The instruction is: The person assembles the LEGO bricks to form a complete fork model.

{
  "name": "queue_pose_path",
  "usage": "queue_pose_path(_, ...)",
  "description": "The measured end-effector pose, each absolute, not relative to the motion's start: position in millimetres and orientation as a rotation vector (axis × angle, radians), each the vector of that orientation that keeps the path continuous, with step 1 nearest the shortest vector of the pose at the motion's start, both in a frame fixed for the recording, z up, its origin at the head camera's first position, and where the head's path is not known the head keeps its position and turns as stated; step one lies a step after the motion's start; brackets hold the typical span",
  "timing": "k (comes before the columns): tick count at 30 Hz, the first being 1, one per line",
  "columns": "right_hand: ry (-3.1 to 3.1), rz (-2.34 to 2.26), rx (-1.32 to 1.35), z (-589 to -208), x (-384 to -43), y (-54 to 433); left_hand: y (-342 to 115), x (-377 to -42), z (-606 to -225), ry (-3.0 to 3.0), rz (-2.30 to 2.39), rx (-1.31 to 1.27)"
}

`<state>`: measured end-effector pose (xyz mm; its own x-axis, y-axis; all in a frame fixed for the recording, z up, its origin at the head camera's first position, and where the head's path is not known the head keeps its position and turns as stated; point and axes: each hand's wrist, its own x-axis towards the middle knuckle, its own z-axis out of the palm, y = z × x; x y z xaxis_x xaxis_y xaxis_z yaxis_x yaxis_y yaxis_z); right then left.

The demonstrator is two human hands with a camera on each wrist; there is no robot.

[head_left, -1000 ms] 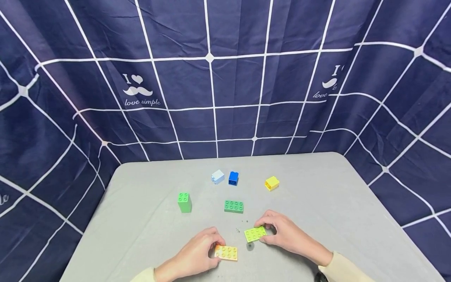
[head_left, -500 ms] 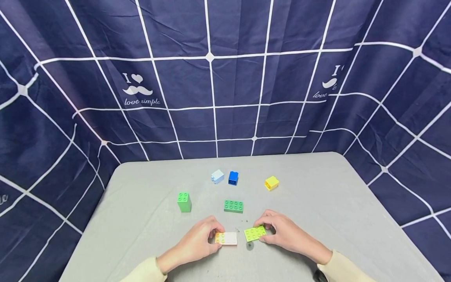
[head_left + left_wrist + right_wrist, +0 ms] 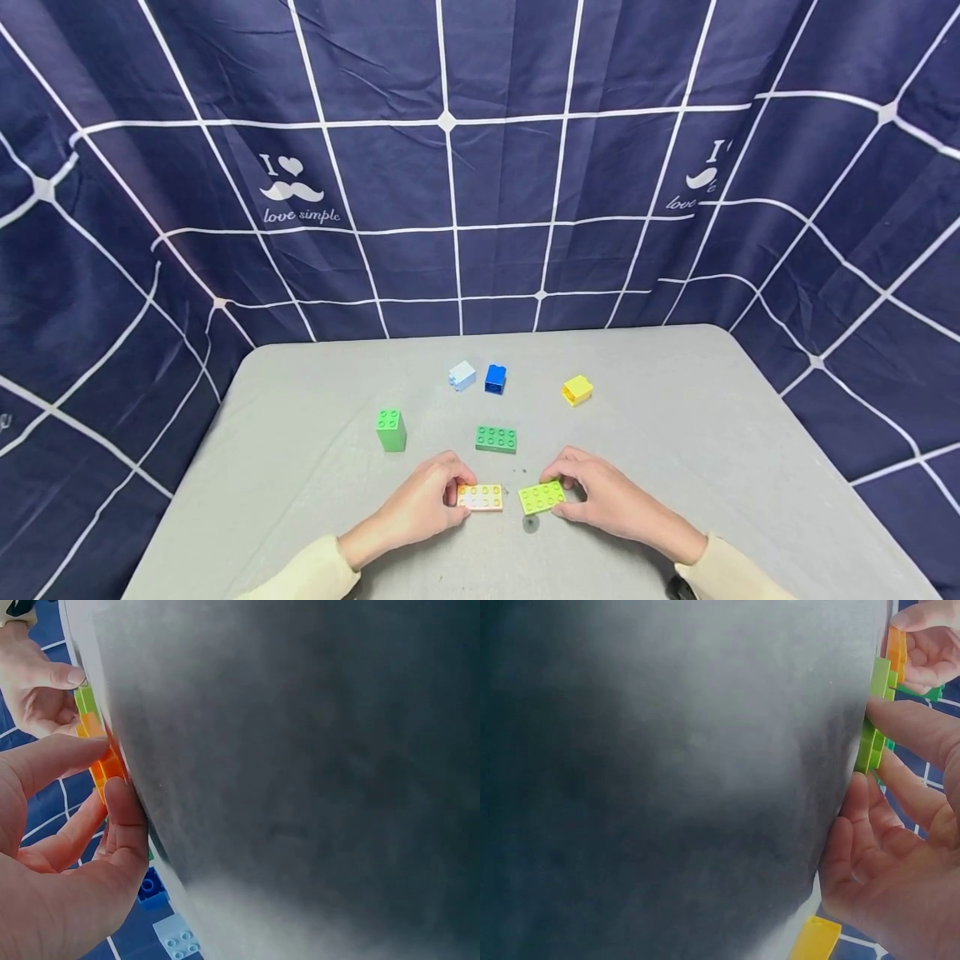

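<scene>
In the head view my left hand (image 3: 423, 502) pinches an orange building brick (image 3: 481, 497) by its left end, thumb in front and fingers behind; its studs look washed out by glare. My right hand (image 3: 600, 496) pinches a lime green brick (image 3: 542, 497) at its right end. The two bricks lie side by side with a small gap between them, studs up. The left wrist view shows the orange brick (image 3: 105, 761) between thumb and fingers; the lime brick (image 3: 871, 735) shows likewise in the right wrist view.
Beyond the hands lies a dark green brick (image 3: 496, 439). A tall green brick (image 3: 392, 431) stands to the left. Farther back are a light blue brick (image 3: 462, 376), a blue brick (image 3: 495, 379) and a yellow brick (image 3: 577, 390). A dark curtain (image 3: 495, 183) hangs behind the grey table (image 3: 315, 433).
My left hand has moved the orange brick away from me across the table, until it is about level with the lime brick. My right hand has stayed almost still.
</scene>
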<state>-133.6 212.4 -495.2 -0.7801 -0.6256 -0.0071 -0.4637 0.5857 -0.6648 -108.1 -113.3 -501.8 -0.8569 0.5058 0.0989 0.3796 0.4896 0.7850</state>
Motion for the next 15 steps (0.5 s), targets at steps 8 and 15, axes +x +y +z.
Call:
queue_pose_path(8, 2.563, -0.997, -0.912, -494.6, -133.2, 212.5, -112.3, -108.7, -504.5, 2.594, 1.271, 0.778)
queue_pose_path(15, 2.587, -1.008, -0.947, -494.8, -131.3, 212.6, -111.9, -109.6, -505.4, 2.579, 1.286, 0.777)
